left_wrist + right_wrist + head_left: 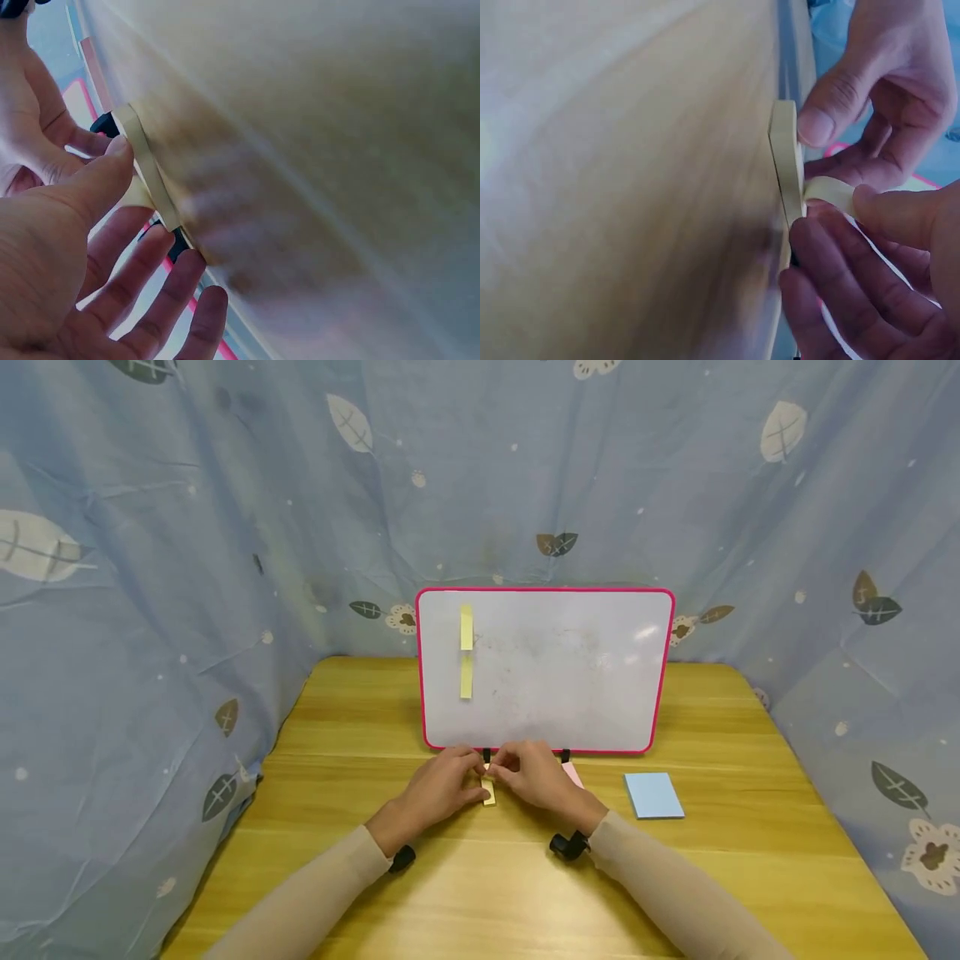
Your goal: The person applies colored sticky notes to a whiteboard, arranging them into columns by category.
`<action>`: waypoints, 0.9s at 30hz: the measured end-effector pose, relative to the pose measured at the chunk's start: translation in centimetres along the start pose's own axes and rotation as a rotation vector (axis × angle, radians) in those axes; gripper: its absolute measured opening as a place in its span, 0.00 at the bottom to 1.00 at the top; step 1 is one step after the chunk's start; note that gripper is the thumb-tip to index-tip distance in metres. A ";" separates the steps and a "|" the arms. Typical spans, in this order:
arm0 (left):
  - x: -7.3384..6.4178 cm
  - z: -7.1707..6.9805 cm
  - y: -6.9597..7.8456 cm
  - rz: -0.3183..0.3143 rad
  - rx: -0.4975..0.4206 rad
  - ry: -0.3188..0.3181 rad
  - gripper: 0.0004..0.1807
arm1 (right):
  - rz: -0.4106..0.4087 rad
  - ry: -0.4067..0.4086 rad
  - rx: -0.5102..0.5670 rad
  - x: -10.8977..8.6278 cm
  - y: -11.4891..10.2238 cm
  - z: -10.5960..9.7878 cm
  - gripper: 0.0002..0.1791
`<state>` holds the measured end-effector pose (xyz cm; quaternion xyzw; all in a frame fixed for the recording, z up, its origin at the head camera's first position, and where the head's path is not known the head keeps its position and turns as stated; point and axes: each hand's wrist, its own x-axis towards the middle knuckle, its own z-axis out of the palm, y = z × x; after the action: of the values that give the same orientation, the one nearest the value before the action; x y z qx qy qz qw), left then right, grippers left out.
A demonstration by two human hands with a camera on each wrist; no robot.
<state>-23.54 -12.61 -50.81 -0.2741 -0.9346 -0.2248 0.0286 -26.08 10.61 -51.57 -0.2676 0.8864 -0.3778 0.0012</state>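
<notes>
On the table in front of the whiteboard lies a narrow pad of yellow sticky notes (489, 792), also visible edge-on in the left wrist view (146, 166). My left hand (444, 783) holds the pad, its thumb against one side. A yellow strip (829, 192) curls up off the pad in the right wrist view. My right hand (538, 774) pinches this strip between thumb and fingers. Its inner fingertips are partly hidden. On the whiteboard (555, 677), two yellow strips (467, 627) are stuck one above the other near the left side.
A pink pad (573, 774) is partly covered by my right hand. Right of it lies a square blue sticky-note pad (654, 796). The pink-framed whiteboard stands toward the back of the wooden table (480, 893), on small black feet (566, 755). Patterned curtains (480, 485) surround the table.
</notes>
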 end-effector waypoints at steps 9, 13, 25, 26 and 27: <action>0.1 0.2 0.0 -0.033 -0.001 -0.011 0.23 | 0.049 0.060 -0.076 0.4 -0.1 -0.8 0.04; 0.0 0.1 0.1 -0.043 -0.019 -0.007 0.24 | 0.043 0.084 -0.097 0.7 -0.2 -0.8 0.04; -0.1 0.1 0.2 -0.014 0.037 -0.027 0.11 | 0.050 0.114 -0.134 1.1 0.0 -0.8 0.03; -0.1 0.1 0.2 -0.010 0.038 -0.028 0.11 | 0.052 0.117 -0.138 1.0 0.0 -0.8 0.03; 0.0 0.1 0.2 -0.006 0.037 -0.030 0.10 | 0.055 0.121 -0.142 1.0 0.0 -0.8 0.03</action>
<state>-23.43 -12.44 -50.85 -0.2738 -0.9399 -0.2032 0.0192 -27.09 10.71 -50.79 -0.2194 0.9164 -0.3292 -0.0609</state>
